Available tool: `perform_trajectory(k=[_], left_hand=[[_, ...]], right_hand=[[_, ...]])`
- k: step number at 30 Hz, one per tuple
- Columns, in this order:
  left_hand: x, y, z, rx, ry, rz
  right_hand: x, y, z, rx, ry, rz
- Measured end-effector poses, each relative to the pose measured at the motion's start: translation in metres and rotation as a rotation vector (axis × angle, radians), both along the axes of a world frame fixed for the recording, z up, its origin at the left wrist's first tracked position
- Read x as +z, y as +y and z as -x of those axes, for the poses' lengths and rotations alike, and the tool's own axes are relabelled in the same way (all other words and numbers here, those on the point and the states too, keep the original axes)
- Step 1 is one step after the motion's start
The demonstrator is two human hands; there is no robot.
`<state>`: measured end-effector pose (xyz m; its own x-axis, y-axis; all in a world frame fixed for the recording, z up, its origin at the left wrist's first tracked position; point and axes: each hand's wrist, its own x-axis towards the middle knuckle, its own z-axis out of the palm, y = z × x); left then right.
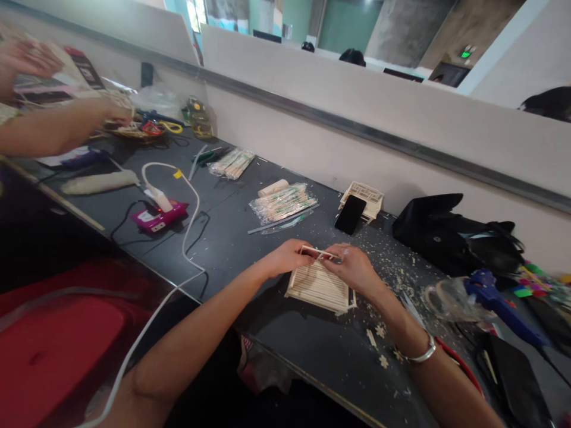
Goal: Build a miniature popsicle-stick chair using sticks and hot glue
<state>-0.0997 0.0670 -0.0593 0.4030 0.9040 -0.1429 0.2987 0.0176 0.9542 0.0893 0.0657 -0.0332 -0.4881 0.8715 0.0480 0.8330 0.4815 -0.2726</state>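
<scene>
A small model made of thin wooden sticks [317, 286] rests on the dark table in front of me, its slatted side facing up. My left hand [289, 257] grips its far left corner, fingers closed. At the far right corner my right hand [353, 267] pinches the model, thumb and fingers bent around its edge. A thin stick [317, 252] runs between both hands along the far edge; whether it is fixed to the model I cannot tell. My fingertips are partly hidden behind the sticks.
Bagged wooden sticks [285, 204], a phone [350, 215] against a lattice piece [366, 199], and a black bag [455, 238] lie beyond. To the right are a blue glue gun [499, 300] and scissors [413, 309]. A pink power strip [159, 217] sits left, near another person's arm [62, 125].
</scene>
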Motion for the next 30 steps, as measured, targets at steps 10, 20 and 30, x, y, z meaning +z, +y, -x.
perform_trajectory(k=[10,20,30], left_hand=[[0.002,-0.002,-0.001,0.02,-0.077,0.052],[0.003,-0.004,0.01,-0.007,-0.074,0.104],[0.002,-0.007,-0.002,0.164,-0.116,0.016]], right_hand=[[0.007,0.0,-0.014,-0.059,0.138,0.023],[0.034,-0.065,-0.101,-0.507,0.409,-0.187],[-0.045,-0.136,-0.11,-0.392,0.267,-0.149]])
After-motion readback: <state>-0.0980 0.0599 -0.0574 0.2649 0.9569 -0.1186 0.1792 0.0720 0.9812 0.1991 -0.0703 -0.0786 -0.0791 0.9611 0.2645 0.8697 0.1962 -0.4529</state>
